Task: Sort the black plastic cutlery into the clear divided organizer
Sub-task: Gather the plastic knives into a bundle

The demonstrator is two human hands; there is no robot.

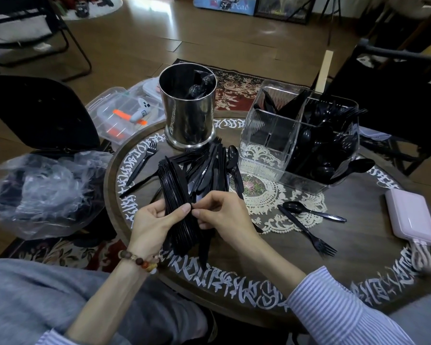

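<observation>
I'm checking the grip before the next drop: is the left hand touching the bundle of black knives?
Touching. The head view shows the left hand wrapped around the bundle of knives, thumb pressed across its front.

On the round bench point(358, 207): a steel canister point(188, 108), a lace doily point(266, 197), a pink power bank point(412, 215). Left, a crumpled plastic bag point(47, 192).

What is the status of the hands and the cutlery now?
Left hand grips knife bundle. Right hand pinches it too. Organizer part filled. Loose cutlery pile behind; nothing blocking.
</observation>
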